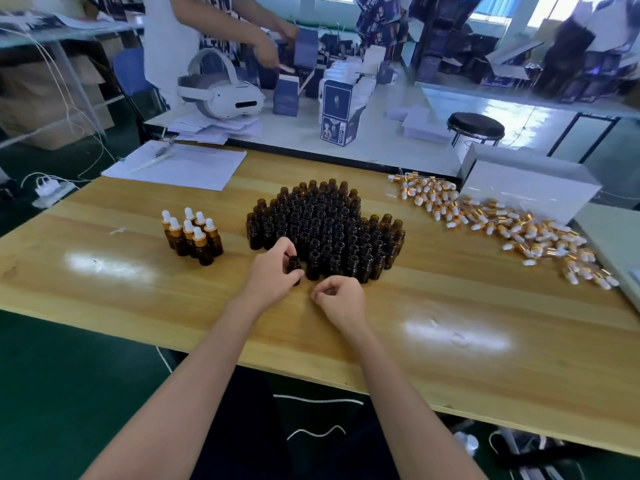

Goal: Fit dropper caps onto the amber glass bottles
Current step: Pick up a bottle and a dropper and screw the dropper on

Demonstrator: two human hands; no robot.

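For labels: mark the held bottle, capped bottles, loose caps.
held bottle (294, 264): head view, body.
capped bottles (188, 234): head view, middle bottle's gold collar.
loose caps (509, 230): head view, pile's middle.

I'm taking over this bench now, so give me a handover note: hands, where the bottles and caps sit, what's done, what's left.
Left hand grips one uncapped amber bottle at the near edge of the cluster.
Right hand is curled beside it, with no cap seen in it.
Done: a small group of capped bottles stands on the left.
To do: the big cluster of open bottles in the middle. Loose dropper caps lie piled at far right.
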